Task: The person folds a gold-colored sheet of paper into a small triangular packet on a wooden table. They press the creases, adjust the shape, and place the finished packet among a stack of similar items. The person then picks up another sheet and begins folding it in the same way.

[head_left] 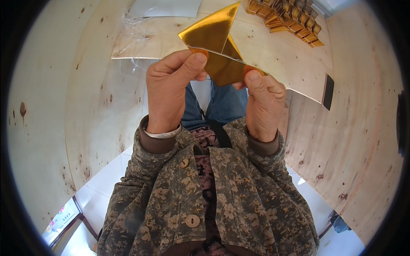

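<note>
Above the lap, just in front of the plywood work board (282,55), both hands hold one sheet of shiny gold foil paper (215,40), partly folded into a pointed, triangular shape. The sheet is raised clear of the board, with its upper flap standing toward the camera and a lower fold running between the two thumbs.

Left hand (168,91): thumb laid along the lower left edge of the sheet, remaining fingers curled behind it. Pinch closed on the paper. A silver bangle (162,133) sits at that wrist.

Right hand (262,104): thumb pressed flat on the right end of the fold, fingers hidden behind the sheet. Also pinched shut on the paper; how far the hidden fingers curl cannot be told.

Judgement on the fold in hand: edges should be matched before the crease is pressed, and thumb pressure run outward along the line. Foil marks easily, so a stray dent would likely stay.

Surroundings: a pile of small folded gold paper pieces (290,19) lies at the far right of the board, well apart from the hands. Clear plastic wrapping (136,30) lies at the far left. A dark rectangular object (328,91) stands at the board's right edge.
</note>
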`<state>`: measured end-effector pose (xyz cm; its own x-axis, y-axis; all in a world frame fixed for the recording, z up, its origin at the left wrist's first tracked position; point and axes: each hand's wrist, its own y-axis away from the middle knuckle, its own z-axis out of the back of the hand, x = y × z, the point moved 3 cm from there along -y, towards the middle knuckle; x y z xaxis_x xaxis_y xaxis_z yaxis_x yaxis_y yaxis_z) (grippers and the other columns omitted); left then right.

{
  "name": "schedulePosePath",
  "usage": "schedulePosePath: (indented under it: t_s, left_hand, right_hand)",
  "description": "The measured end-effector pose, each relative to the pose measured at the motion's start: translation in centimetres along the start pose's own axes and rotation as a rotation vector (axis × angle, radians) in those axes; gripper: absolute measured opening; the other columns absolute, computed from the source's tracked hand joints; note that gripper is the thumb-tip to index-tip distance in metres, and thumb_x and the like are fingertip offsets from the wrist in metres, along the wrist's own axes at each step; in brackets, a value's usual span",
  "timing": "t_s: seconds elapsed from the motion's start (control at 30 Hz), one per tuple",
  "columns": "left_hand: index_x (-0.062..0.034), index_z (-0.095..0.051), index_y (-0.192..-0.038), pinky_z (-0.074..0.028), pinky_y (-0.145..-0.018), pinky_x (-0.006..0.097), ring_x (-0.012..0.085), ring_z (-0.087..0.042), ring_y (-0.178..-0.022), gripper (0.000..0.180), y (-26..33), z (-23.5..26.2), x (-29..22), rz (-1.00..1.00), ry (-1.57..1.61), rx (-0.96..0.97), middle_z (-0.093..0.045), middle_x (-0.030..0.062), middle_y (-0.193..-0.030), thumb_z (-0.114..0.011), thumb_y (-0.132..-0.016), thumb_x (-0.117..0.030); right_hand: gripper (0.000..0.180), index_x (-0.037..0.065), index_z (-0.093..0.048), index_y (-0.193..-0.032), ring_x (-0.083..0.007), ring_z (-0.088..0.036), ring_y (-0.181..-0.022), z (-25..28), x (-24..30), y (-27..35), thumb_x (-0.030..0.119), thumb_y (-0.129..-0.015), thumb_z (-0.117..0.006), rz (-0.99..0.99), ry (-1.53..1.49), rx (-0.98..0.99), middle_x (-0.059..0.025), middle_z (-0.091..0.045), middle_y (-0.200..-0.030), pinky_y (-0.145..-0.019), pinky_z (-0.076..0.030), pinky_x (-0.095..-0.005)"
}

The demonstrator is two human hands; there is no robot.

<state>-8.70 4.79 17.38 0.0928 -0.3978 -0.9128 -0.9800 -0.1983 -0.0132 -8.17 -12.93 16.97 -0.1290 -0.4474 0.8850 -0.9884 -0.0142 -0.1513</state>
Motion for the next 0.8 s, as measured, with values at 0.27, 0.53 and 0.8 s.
schedulePosePath:
  t_s: [0.27, 0.53, 0.8]
  left_hand:
    - [0.0023, -0.075, -0.108, -0.055, -0.072, 0.027, 0.0134, -0.067, -0.075, 0.020, 0.08, 0.12, -0.09, 0.017, -0.045, 0.003, -0.073, 0.0072, -0.093, -0.072, -0.095, -0.013]
    - [0.0024, -0.075, -0.108, -0.055, -0.073, 0.026, 0.0127, -0.066, -0.076, 0.020, -0.10, 0.02, -0.44, 0.023, -0.030, -0.015, -0.073, 0.0079, -0.094, -0.073, -0.094, -0.012]
    - [0.0026, -0.077, -0.102, -0.052, -0.071, 0.023, 0.0109, -0.065, -0.072, 0.021, 0.00, -0.47, -0.71, 0.046, 0.007, -0.035, -0.074, 0.0078, -0.085, -0.079, -0.089, -0.015]
  right_hand:
    - [0.023, -0.002, -0.074, -0.104, -0.0161, -0.064, -0.089, 0.61, 0.55, -0.24, 0.020, -0.097, -0.071, -0.048, 0.050, -0.030, -0.0082, -0.073, -0.102, -0.077, -0.051, -0.0339]
    - [0.022, -0.005, -0.075, -0.098, -0.0151, -0.064, -0.080, 0.45, 0.21, -0.31, 0.017, -0.095, -0.073, -0.099, -0.085, -0.067, -0.0096, -0.073, -0.090, -0.075, -0.051, -0.0288]
    - [0.021, -0.003, -0.074, -0.086, -0.0143, -0.065, -0.078, 0.32, -0.15, -0.05, 0.017, -0.092, -0.077, -0.062, -0.023, -0.036, -0.0094, -0.074, -0.090, -0.072, -0.053, -0.0281]
